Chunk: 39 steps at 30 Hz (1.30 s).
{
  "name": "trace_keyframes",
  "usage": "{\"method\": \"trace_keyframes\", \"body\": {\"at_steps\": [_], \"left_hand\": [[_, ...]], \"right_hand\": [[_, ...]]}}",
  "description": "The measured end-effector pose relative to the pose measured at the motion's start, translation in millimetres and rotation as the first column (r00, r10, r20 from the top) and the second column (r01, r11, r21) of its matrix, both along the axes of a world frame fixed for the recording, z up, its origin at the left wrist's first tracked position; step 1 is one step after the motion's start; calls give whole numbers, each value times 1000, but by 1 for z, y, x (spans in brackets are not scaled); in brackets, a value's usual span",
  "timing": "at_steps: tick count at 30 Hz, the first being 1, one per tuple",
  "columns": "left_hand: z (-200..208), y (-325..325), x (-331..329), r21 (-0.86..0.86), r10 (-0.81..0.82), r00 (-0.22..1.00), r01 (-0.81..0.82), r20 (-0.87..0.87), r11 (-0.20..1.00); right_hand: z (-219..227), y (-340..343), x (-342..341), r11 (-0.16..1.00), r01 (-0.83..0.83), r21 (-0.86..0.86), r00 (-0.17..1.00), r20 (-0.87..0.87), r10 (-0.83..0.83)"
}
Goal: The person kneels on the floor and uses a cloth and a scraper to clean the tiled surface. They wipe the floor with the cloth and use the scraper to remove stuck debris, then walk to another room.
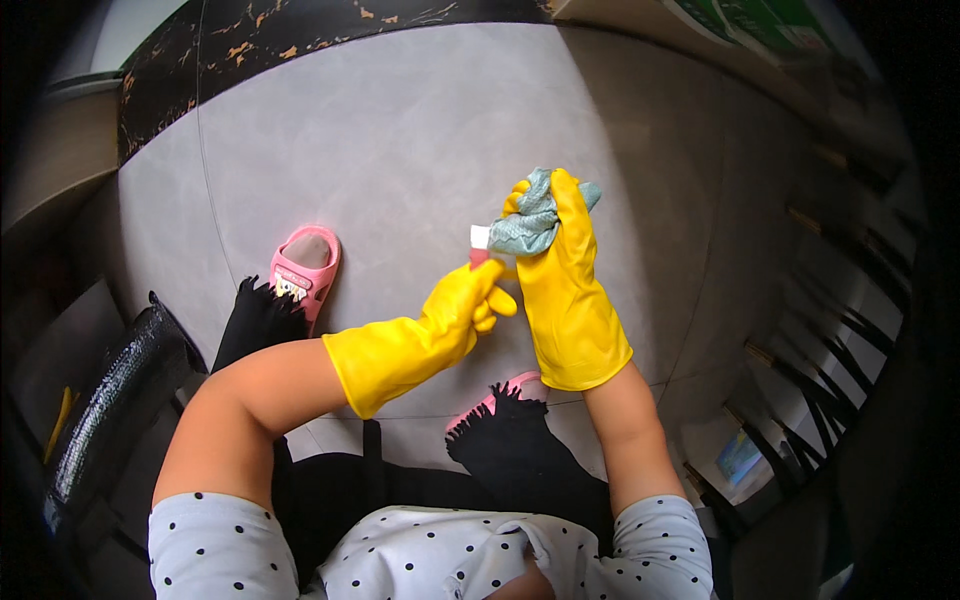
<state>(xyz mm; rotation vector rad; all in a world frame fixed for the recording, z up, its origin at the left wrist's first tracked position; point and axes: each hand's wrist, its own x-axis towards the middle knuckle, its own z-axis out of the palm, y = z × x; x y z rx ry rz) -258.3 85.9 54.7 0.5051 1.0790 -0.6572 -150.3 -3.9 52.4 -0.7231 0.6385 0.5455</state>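
Yellow rubber gloves cover both my hands. My left hand (462,305) is closed around a small red thing with a white, squared end (480,238); its exact kind I cannot make out. That white end points up and meets the edge of a crumpled grey-green cloth (527,233). Gripping the cloth from the right is my right hand (562,275), with fingers folded round it and part of the cloth sticking out past them. Both hands are held close together above the floor.
Grey tiled floor (400,150) lies below, bordered by a black, gold-veined strip (290,35). My feet are in pink slippers (312,262). Dark chair or rack legs (810,380) line the right side. A shiny black chair (125,390) stands at left.
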Motion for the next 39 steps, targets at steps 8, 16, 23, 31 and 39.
{"method": "trace_keyframes", "body": {"at_steps": [8, 16, 23, 31, 39], "left_hand": [[20, 18, 42, -374, 337, 939, -338, -68, 864], [12, 18, 52, 4, 36, 896, -43, 443, 999], [28, 23, 62, 179, -202, 769, 116, 606, 977], [30, 18, 55, 563, -592, 659, 296, 464, 772], [49, 36, 52, 730, -832, 483, 460, 271, 505]], "right_hand": [[17, -17, 5, 999, -49, -4, 992, 120, 49], [16, -32, 3, 971, -238, -33, 905, 356, 234], [29, -47, 4, 866, -429, -257, 834, 256, 489], [20, -69, 1, 667, -605, -435, 608, 288, 740], [13, -62, -7, 680, -510, -526, 651, 280, 705]]}}
